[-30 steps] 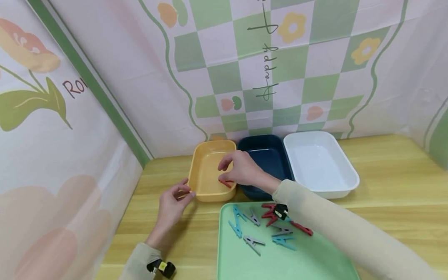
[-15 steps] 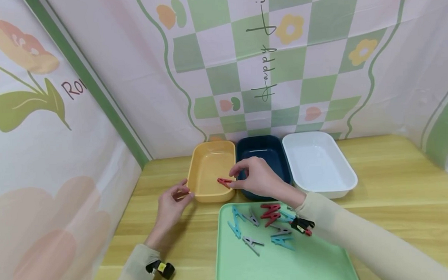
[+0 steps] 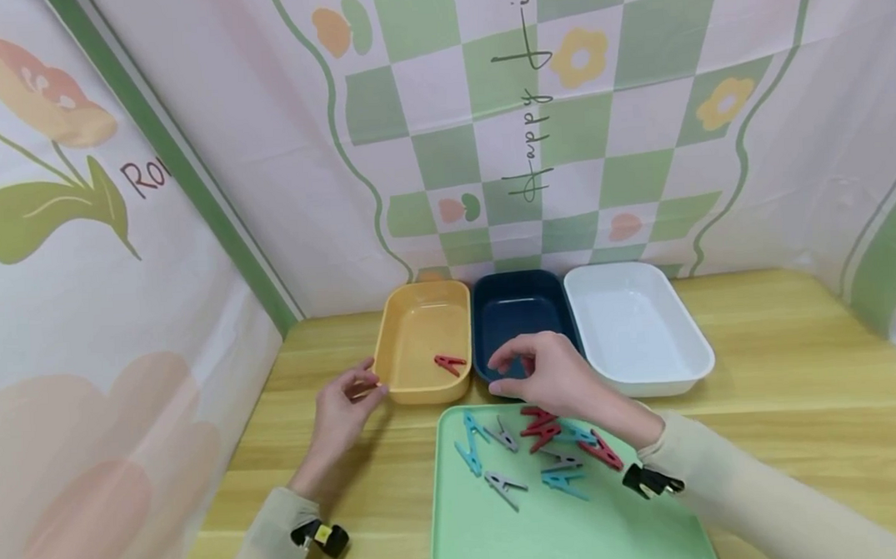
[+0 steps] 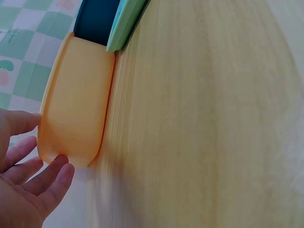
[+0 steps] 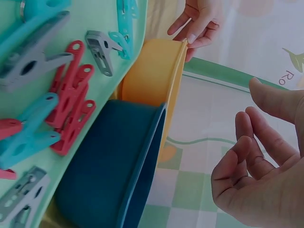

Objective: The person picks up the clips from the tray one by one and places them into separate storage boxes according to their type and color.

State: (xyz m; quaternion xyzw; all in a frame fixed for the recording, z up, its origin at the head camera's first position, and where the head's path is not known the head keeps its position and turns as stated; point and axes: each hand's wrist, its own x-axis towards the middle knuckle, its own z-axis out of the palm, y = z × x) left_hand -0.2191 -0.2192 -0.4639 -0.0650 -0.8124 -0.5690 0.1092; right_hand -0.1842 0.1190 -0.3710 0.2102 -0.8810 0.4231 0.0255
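My left hand (image 3: 346,405) touches the near left corner of the yellow bin (image 3: 386,349) with thumb and fingertips, from outside its wall. One red clothespin (image 3: 449,364) lies inside that bin, toward its near right side. My right hand (image 3: 550,373) holds nothing; its fingers are loosely bent with a gap to the thumb, and it hovers over the near edge of the dark blue bin (image 3: 520,305). Below it, the green tray (image 3: 572,533) carries several red clothespins (image 5: 69,95), blue clothespins (image 3: 565,481) and grey clothespins (image 3: 505,487), partly overlapping at the tray's back.
A white bin (image 3: 637,321) stands right of the dark blue one, so the three bins form a row along the patterned curtain (image 3: 510,143) at the back. The wooden table (image 3: 797,364) extends to both sides of the tray.
My right hand has let go of the red clothespin inside the yellow bin and moved right and back toward the tray. My left hand stays at the bin's corner.
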